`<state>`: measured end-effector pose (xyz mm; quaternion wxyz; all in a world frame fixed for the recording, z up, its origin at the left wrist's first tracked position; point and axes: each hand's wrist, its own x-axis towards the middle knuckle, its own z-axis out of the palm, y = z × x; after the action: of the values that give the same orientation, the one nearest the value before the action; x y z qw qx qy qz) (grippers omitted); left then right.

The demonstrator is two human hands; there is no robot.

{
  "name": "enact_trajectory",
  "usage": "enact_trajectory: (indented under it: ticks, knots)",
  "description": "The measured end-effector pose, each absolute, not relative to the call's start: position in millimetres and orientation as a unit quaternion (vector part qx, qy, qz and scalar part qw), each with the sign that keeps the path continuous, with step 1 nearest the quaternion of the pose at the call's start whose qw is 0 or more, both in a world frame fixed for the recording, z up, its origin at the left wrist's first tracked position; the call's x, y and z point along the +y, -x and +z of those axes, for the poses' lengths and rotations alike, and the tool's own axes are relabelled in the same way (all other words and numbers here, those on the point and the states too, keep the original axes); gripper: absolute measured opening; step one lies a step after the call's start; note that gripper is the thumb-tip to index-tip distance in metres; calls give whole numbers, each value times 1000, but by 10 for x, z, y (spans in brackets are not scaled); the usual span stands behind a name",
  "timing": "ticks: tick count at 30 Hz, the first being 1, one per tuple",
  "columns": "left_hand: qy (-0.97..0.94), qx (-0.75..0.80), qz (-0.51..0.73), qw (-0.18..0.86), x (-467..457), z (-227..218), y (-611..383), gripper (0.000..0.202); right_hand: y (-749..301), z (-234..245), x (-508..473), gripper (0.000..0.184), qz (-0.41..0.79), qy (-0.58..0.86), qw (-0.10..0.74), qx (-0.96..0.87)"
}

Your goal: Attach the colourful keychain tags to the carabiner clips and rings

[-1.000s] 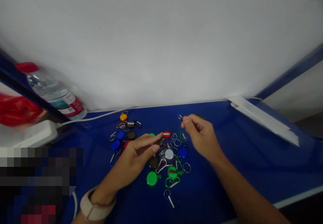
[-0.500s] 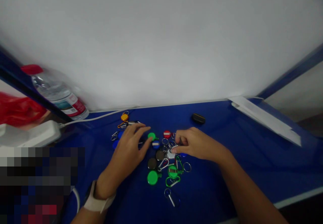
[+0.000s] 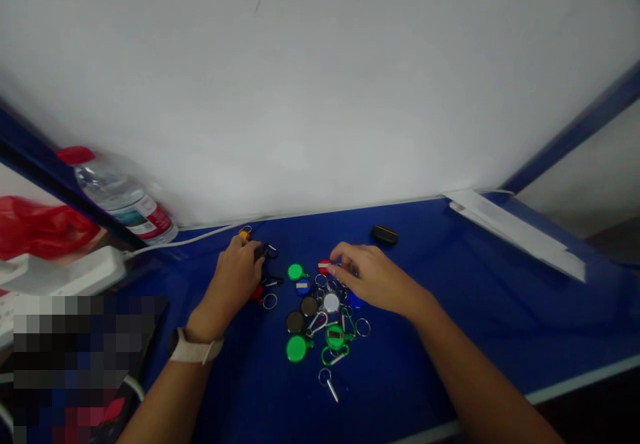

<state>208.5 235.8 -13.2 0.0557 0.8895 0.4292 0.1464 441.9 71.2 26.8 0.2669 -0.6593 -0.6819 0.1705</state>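
Note:
A heap of round key tags and metal rings lies on the blue table point(image 3: 450, 311). My left hand point(image 3: 234, 279) rests on the heap's left part, with its fingers curled down beside an orange tag point(image 3: 244, 234) and a black clip point(image 3: 270, 252); what they grip is hidden. My right hand point(image 3: 370, 277) reaches in from the right, thumb and forefinger pinched together by the red tag point(image 3: 324, 265). Between the hands lie a green tag point(image 3: 295, 272), a blue tag point(image 3: 302, 287) and a white tag point(image 3: 331, 302).
A small black object point(image 3: 385, 235) lies behind my right hand. At the back left are a water bottle point(image 3: 125, 201), a white cable point(image 3: 200, 234), a white power strip point(image 3: 65, 274) and a red bag point(image 3: 40, 227). A white strip point(image 3: 515, 231) runs along the right.
My left hand has moved left and back onto the left group of tags. My right hand came down from a raised pinch to the heap near the red tag.

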Motion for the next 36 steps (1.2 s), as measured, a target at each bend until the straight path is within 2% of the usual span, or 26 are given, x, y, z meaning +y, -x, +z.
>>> enact_trajectory:
  ticks: [4,6,9,11,14,16,18,22,26,30,33,36]
  knots:
    - [-887,415,183,82,2368,-25,-2129,18,-4290,191,751,11,140,637,302,-695]
    - [-885,382,234,126,2263,95,-2164,16,-4219,141,764,15,126,616,336,-701]
    - [-876,330,251,248,1987,298,-2209,15,-4115,78,766,46,103,569,407,-707]
    - [-881,277,222,314,1799,401,-2227,12,-4059,54,761,58,117,540,440,-708]
    - [-865,241,229,375,1641,458,-2237,12,-4017,52,758,43,200,517,473,-685]
    - [-853,243,237,396,1639,438,-2231,25,-4022,71,761,26,268,520,481,-653]
    - [-846,251,242,404,1689,397,-2210,38,-4043,103,764,17,312,537,470,-627]
    - [-825,233,220,466,1794,326,-2143,32,-4088,168,748,30,358,541,446,-617]
    - [-771,223,183,568,1807,318,-2092,37,-4101,213,721,24,421,514,433,-609]
    - [-721,193,169,644,1784,339,-2096,34,-4100,245,701,27,454,510,416,-601]
    - [-698,191,183,666,1775,323,-2124,34,-4084,256,691,30,458,510,411,-601]
    - [-684,209,263,648,1753,292,-2149,36,-4058,250,693,33,414,507,406,-637]
